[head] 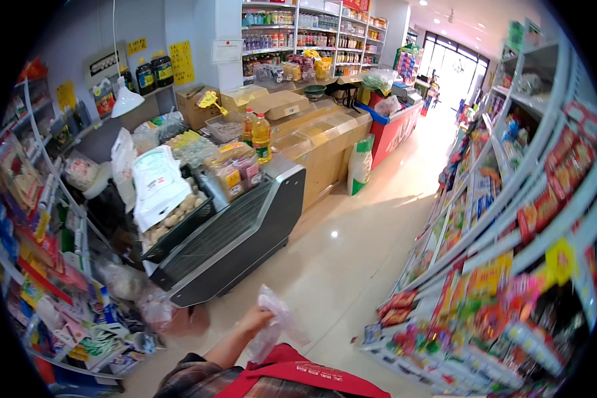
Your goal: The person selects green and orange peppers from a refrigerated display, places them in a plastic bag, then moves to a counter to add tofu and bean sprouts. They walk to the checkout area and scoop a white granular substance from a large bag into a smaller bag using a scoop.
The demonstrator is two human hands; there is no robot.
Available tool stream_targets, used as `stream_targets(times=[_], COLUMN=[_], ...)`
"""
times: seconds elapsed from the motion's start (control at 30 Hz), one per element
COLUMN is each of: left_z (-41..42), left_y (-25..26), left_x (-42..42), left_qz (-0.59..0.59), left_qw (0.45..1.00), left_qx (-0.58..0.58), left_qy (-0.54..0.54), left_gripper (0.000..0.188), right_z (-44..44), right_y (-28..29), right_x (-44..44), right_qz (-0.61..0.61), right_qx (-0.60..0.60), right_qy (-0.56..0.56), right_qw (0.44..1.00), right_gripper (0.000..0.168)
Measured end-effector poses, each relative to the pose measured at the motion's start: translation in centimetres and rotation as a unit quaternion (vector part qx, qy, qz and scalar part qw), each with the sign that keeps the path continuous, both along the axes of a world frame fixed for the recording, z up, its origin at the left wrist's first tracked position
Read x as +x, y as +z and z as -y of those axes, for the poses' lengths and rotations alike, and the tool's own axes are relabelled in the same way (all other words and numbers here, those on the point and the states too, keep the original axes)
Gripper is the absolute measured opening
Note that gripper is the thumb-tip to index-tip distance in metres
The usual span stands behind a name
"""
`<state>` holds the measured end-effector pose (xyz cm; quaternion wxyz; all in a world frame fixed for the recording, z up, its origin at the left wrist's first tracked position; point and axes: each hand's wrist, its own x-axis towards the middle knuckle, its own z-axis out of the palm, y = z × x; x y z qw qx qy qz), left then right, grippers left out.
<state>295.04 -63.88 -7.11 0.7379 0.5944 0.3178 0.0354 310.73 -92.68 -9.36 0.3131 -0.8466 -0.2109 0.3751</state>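
My left hand (257, 319) is low in the middle of the view, its fingers closed around a crumpled clear plastic bag (276, 313) that hangs out on both sides of the fist. Below it lie the red apron (303, 375) and plaid sleeve that I wear. My right hand is out of view. Ahead on the left is a dark display stand (258, 239) bearing a black crate of potato-like produce (176, 217), a white printed sack (160, 184), packaged goods (234, 169) and bottles of yellow cooking oil (262, 138).
Crowded shelves (477, 199) line the right side, with bright toys low down. Another packed rack (54, 248) curves along the left, plastic bags (156, 308) beside it. Past the stand are a cardboard-covered counter (323, 149), an upright green-and-white sack (361, 164) and a red bin (395, 132). Tiled floor (358, 239) runs between.
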Motion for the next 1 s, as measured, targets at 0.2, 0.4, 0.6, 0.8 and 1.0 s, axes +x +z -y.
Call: stream_targets(times=[0.2,0.4,0.6,0.8,1.0], left_z=[-6.6,-12.7,-18.2,-23.4,-31.1], left_y=[-6.4,-5.4,0.0,-1.5,-3.3], left_x=[16.1,39.4,61.6,79.4,90.4], left_qz=[-0.022,0.049,0.042,0.13,0.037], left_qw=[0.999,0.997,0.984,0.985,0.997], left_qx=[-0.018,0.027,0.013,-0.053,-0.061], left_qy=[0.017,-0.049,-0.173,-0.104,-0.021], left_gripper=[0.015,0.016,0.015,0.021,0.029], right_z=[-5.5,-7.4,-9.4,-14.3,-19.5], right_y=[-2.5,-4.4,-8.2,-16.4,-22.3], right_x=[18.7,36.3,49.8,65.2,88.0], right_qz=[0.025,0.029,-0.024,-0.093,-0.228], right_qx=[-0.045,-0.109,-0.167,-0.24,-0.194], right_qy=[0.008,-0.06,-0.132,-0.085,-0.019], right_qw=[0.999,0.992,0.977,0.963,0.954], right_gripper=[0.052,0.052,0.052,0.052,0.053])
